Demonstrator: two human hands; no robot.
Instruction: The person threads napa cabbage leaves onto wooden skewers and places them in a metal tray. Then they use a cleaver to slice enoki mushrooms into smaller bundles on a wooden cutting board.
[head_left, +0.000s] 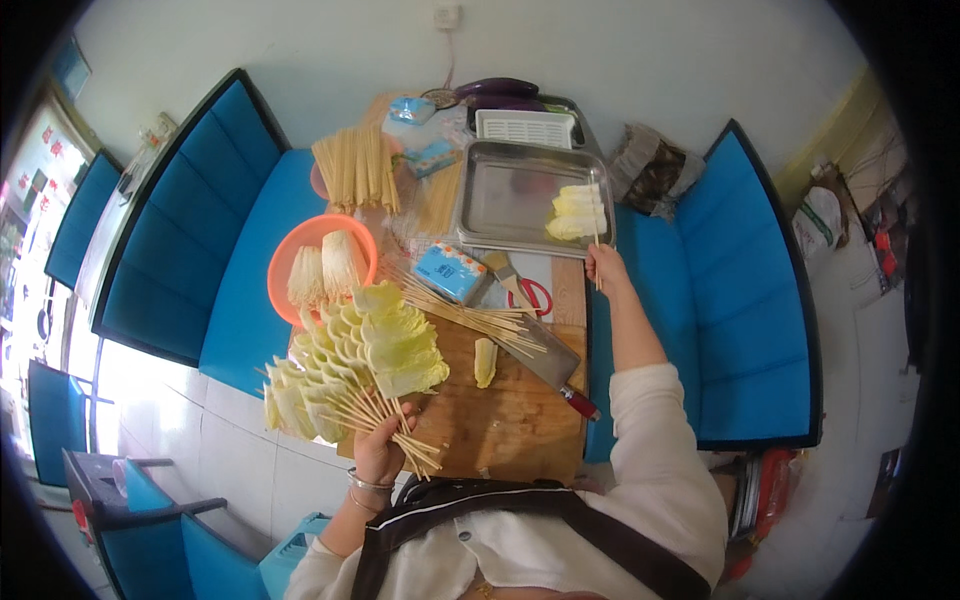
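My left hand (381, 448) grips a fanned bundle of bamboo skewers (405, 439), each threaded with pale green cabbage leaves (397, 345). Over at the right, my right hand (607, 268) pinches the lower end of one skewer. Its upper part lies along the cabbage pieces (577, 214) at the right side of a steel tray (510, 191). A single cabbage piece (485, 362) rests on the wooden cutting board (487, 427). Loose bare skewers (480, 315) lie across the back of the board, partly over a cleaver (547, 352) with a red handle.
Beyond the board are a blue tissue pack (450, 271), a brush (502, 270) and red-handled scissors (546, 298). An orange bowl (277, 262) holds enoki mushrooms (341, 262). Bundled yellowish sticks (356, 169), a white basket (525, 129) and eggplants (499, 94) stand farther back. Blue benches (247, 247) flank the table.
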